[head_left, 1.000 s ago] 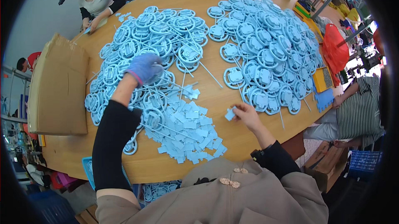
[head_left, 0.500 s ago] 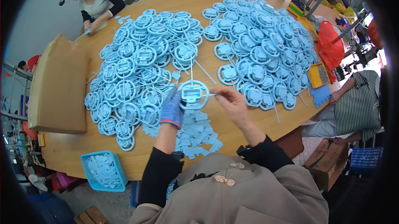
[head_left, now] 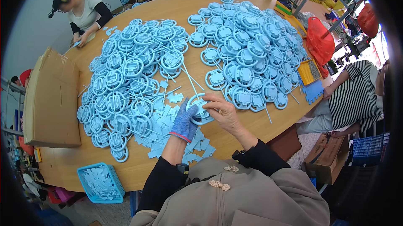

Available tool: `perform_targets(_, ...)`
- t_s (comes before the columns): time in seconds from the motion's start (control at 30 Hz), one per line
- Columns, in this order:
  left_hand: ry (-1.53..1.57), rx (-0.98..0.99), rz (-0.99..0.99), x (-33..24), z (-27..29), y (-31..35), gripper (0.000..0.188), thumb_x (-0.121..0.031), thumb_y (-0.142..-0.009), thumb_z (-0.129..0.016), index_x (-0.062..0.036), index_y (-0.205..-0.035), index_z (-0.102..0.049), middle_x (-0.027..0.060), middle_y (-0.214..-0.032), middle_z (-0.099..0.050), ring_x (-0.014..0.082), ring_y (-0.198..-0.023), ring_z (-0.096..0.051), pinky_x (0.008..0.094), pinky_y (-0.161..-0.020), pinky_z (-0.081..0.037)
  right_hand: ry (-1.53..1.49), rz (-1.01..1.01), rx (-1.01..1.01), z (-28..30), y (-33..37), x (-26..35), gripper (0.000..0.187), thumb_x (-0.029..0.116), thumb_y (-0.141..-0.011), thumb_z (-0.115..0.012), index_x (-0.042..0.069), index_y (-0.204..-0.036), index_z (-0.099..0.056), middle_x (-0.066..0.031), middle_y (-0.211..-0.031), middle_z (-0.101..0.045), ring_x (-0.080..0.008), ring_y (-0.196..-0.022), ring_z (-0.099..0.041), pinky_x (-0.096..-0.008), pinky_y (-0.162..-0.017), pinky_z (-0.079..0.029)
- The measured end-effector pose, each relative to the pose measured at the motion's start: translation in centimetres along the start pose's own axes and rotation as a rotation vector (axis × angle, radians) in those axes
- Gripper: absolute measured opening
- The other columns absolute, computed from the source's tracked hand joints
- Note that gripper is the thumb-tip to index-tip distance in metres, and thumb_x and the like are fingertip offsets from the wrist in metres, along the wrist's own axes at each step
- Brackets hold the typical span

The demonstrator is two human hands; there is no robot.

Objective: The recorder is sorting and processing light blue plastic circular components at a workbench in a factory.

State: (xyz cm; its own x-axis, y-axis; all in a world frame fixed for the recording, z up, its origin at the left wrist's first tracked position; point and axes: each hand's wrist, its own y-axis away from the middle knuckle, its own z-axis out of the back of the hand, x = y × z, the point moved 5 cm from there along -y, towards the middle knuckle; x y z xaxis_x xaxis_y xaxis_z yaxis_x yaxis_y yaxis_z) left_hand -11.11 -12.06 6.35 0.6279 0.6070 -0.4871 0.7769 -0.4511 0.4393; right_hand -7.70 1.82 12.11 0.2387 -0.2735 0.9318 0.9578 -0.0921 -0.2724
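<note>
My left hand (head_left: 184, 123), in a blue knit glove, grips the left side of a light blue plastic ring part (head_left: 204, 121) with a box-like middle. Over that middle, the fingers of my bare right hand (head_left: 223, 112) are pinched together and touch it; whatever lies between them is hidden. Small flat light blue plates (head_left: 203, 145) lie loose on the table below and left of my hands. A large heap of similar ring parts with thin rods (head_left: 126, 64) rises to the left, and a second heap (head_left: 252, 45) to the right.
A tall cardboard box (head_left: 52, 100) stands on the table at far left. Below the table edge sits a light blue basket (head_left: 100, 183) of plates. A yellow tray (head_left: 309, 72) is at the right rim. One person (head_left: 84, 14) works far left; another (head_left: 354, 91) is at right.
My right hand has moved from the ring part's right side onto its middle. The ring part has tilted and come slightly right and down. The whole view has shifted a little.
</note>
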Motion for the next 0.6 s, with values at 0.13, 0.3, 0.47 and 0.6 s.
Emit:
perform_targets(0.13, -0.041, -0.033, -0.022, 0.3, 1.6, -0.4, 0.074, 0.000, -0.084, -0.061, -0.0072, -0.144, -0.018, 0.0124, -0.112, -0.053, 0.0181, -0.086, -0.061, 0.0279, -0.068, -0.054, -0.006, 0.007, 0.053, 0.2, 0.4, -0.3, 0.020, -0.004, -0.079, -0.061, 0.002, -0.097, -0.066, -0.0122, -0.118, -0.058, -0.0265, -0.115, -0.054, -0.0316, -0.090, -0.045)
perform_targets(0.3, -0.275, -0.021, -0.127, -0.6, 1.5, -0.2, 0.076, 0.002, -0.080, -0.063, -0.0088, -0.143, -0.022, 0.0140, -0.123, -0.050, 0.0259, -0.107, -0.057, 0.0373, -0.087, -0.053, -0.429, -0.225, -0.063, -0.7, 1.0, -2.9, 0.042, 0.001, -0.084, -0.060, -0.002, -0.124, -0.049, -0.0131, -0.128, -0.050, -0.0233, -0.120, -0.049, -0.0307, -0.093, -0.044)
perform_targets(0.47, -0.365, -0.020, -0.216, -1.6, 1.6, 0.0, 0.073, 0.001, -0.079, -0.064, -0.0069, -0.140, -0.026, 0.0128, -0.121, -0.051, 0.0244, -0.105, -0.057, 0.0363, -0.087, -0.053, -0.613, -0.568, -0.003, -2.1, 1.0, -3.7, 0.054, 0.005, -0.087, -0.060, -0.004, -0.133, -0.035, -0.0113, -0.123, -0.051, -0.0168, -0.109, -0.052, -0.0295, -0.086, -0.046)
perform_targets(0.6, -0.400, -0.078, -0.201, -1.4, 2.0, -0.4, 0.068, 0.000, -0.079, -0.064, -0.0035, -0.138, -0.031, 0.0124, -0.120, -0.051, 0.0231, -0.104, -0.057, 0.0341, -0.087, -0.052, -0.625, -0.516, -0.004, -2.1, 0.9, -3.3, 0.053, 0.007, -0.088, -0.060, -0.005, -0.133, -0.035, -0.0102, -0.117, -0.053, -0.0152, -0.099, -0.055, -0.0277, -0.080, -0.047)
